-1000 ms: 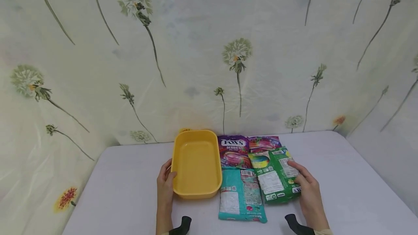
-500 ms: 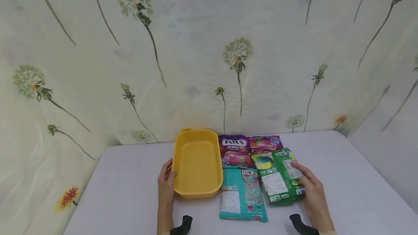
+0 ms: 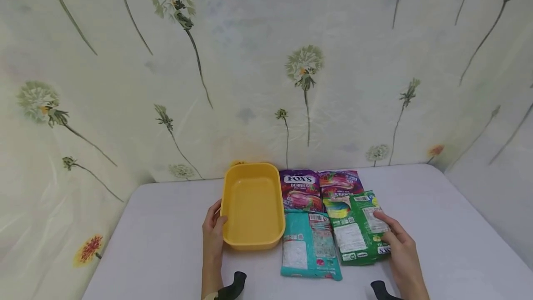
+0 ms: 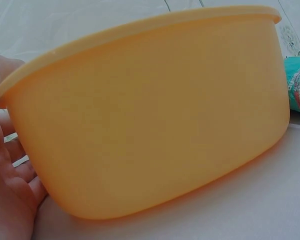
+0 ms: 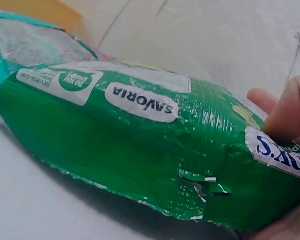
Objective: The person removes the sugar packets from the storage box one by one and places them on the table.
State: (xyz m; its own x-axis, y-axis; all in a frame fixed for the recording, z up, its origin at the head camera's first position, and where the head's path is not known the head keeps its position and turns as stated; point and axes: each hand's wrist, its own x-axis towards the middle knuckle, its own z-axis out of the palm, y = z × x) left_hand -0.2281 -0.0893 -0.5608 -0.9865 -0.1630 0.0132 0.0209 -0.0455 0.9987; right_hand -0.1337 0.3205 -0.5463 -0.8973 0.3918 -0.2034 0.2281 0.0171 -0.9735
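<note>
My left hand (image 3: 213, 235) grips the left side of a yellow plastic basin (image 3: 252, 242), thumb over the rim and fingers along the outer wall, as the left wrist view also shows. A green candy bag (image 3: 357, 235), back label up, is held at its right edge by my right hand (image 3: 401, 249). In the right wrist view the fingers (image 5: 290, 110) lie on the bag's top. A teal candy bag (image 3: 310, 249) lies between basin and green bag. Behind are a purple Fox's Berries bag (image 3: 300, 191) and a second berries bag (image 3: 340, 182), partly covered by the green one.
A white-covered table (image 3: 166, 244) carries everything. A flower-printed sheet (image 3: 245, 82) hangs right behind its back edge. Black curved pieces sit at the left wrist (image 3: 233, 286) and the right wrist (image 3: 381, 288).
My right hand has drawn the green bag a little right and toward me, uncovering more of the berries bag behind it. The left hand and basin stay in place; the head view tilts slightly.
</note>
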